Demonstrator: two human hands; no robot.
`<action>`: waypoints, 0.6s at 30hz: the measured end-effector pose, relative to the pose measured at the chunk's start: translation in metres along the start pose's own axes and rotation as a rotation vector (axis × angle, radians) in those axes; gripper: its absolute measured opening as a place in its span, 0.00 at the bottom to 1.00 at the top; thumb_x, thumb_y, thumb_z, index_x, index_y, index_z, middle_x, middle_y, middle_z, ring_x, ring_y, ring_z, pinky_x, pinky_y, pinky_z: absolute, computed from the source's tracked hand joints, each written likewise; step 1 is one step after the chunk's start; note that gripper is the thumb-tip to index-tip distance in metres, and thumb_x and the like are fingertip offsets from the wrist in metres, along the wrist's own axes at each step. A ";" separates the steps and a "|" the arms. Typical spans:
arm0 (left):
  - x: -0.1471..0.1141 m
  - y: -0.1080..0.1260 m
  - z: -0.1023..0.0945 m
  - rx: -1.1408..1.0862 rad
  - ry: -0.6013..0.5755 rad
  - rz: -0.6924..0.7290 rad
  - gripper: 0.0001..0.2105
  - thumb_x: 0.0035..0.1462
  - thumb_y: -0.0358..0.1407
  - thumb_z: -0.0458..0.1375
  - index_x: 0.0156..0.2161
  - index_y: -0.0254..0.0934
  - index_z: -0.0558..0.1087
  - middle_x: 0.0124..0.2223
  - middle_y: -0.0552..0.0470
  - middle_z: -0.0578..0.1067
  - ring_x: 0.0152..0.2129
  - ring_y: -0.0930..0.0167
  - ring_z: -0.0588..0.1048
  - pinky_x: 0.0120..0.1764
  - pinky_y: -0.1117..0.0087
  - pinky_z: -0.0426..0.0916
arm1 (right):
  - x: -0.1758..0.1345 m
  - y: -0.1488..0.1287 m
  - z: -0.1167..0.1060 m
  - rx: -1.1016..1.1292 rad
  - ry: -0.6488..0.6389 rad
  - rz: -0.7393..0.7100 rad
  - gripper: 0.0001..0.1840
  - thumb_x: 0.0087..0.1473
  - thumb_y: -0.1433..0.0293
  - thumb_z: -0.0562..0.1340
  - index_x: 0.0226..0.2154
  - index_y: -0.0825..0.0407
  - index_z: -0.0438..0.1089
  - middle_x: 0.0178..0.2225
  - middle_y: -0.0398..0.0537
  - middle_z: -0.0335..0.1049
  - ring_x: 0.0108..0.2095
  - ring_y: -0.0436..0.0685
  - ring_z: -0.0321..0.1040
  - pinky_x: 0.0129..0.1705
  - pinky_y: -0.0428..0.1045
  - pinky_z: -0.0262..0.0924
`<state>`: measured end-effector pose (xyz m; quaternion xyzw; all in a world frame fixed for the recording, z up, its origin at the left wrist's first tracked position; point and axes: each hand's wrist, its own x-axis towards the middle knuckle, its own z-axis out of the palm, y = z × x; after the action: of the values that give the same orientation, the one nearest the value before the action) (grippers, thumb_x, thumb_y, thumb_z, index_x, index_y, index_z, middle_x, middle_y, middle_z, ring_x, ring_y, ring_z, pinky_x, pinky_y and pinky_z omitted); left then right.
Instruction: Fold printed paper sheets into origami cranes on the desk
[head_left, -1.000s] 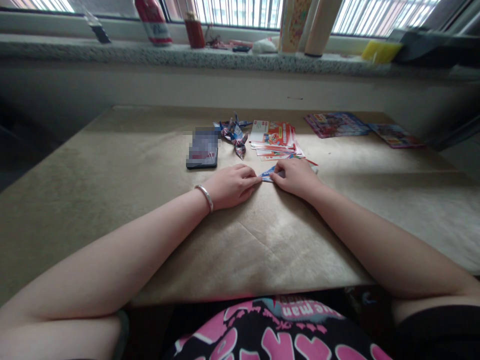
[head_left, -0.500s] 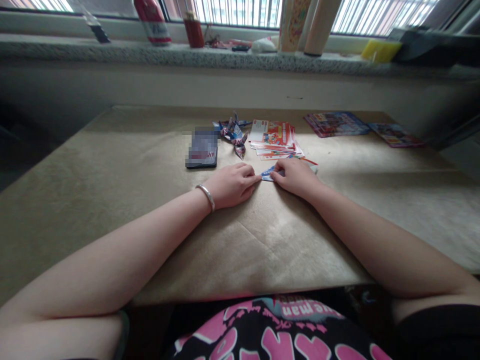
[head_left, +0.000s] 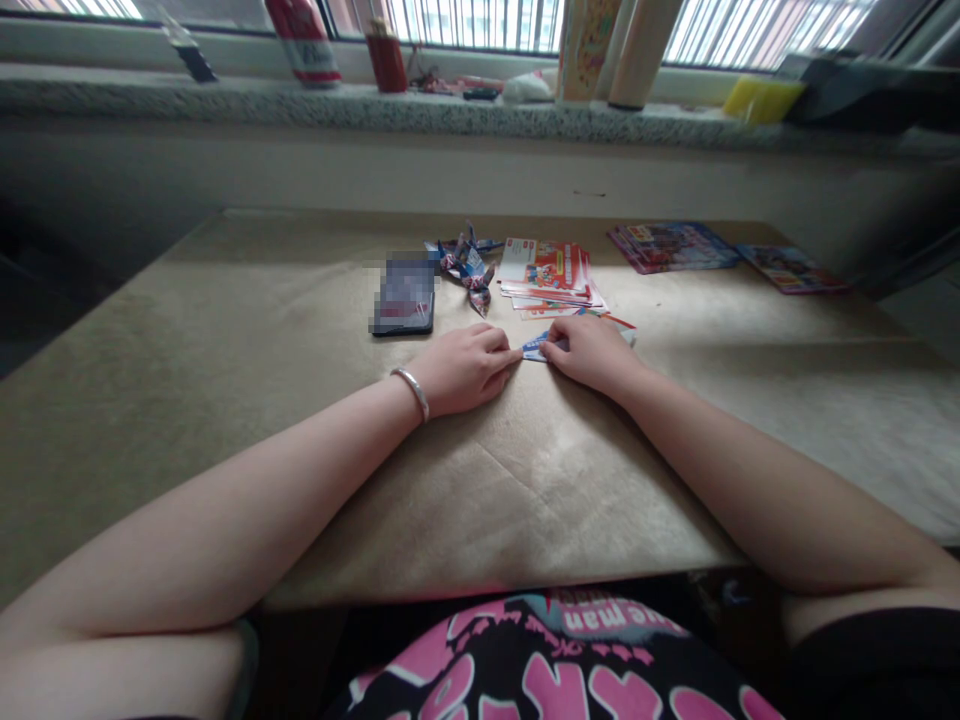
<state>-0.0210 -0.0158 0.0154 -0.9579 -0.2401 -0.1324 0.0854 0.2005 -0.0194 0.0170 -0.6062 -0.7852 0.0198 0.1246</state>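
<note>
A small piece of folded paper (head_left: 533, 347), blue and white with printing, lies on the table between my two hands. My right hand (head_left: 594, 352) covers most of it, thumb and fingers closed on it. At its left tip, my left hand (head_left: 466, 368) has its index finger against the point, the other fingers curled under; a silver bangle circles that wrist. The paper's far end, with an orange-red edge, shows behind my right hand. Folded paper figures (head_left: 471, 268) sit just beyond, beside a stack of red and white printed sheets (head_left: 551, 268).
A dark phone-like device (head_left: 405, 295), partly blurred out, lies left of the figures. Colourful printed booklets (head_left: 675, 246) rest at the table's (head_left: 300, 260) far right. On the stone windowsill (head_left: 480, 118) stand a red bottle (head_left: 304, 45), a red jar (head_left: 386, 62) and a yellow block (head_left: 763, 100).
Both hands and the folded paper look almost the same as before. Only a very slight shift of the whole view shows.
</note>
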 end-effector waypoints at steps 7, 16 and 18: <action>-0.001 0.000 -0.001 0.010 -0.003 -0.008 0.15 0.64 0.35 0.50 0.49 0.35 0.77 0.41 0.44 0.75 0.37 0.66 0.73 0.40 0.65 0.71 | 0.001 -0.001 -0.002 -0.009 -0.025 0.006 0.13 0.56 0.61 0.59 0.32 0.51 0.74 0.36 0.52 0.78 0.38 0.61 0.70 0.35 0.52 0.53; -0.006 -0.002 -0.005 0.040 0.015 -0.063 0.14 0.64 0.36 0.51 0.39 0.36 0.80 0.38 0.47 0.76 0.32 0.69 0.73 0.34 0.69 0.68 | 0.000 -0.001 -0.002 0.002 -0.029 0.005 0.13 0.56 0.61 0.59 0.33 0.51 0.74 0.37 0.53 0.78 0.38 0.62 0.70 0.35 0.52 0.53; -0.006 -0.002 -0.005 0.040 0.005 -0.086 0.14 0.64 0.35 0.51 0.35 0.34 0.79 0.37 0.46 0.75 0.31 0.69 0.73 0.33 0.70 0.68 | 0.000 -0.001 -0.002 0.001 -0.024 0.001 0.13 0.56 0.61 0.59 0.33 0.51 0.74 0.37 0.54 0.78 0.39 0.62 0.70 0.36 0.52 0.53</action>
<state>-0.0287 -0.0176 0.0188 -0.9445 -0.2833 -0.1336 0.0993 0.2004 -0.0198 0.0186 -0.6061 -0.7865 0.0275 0.1153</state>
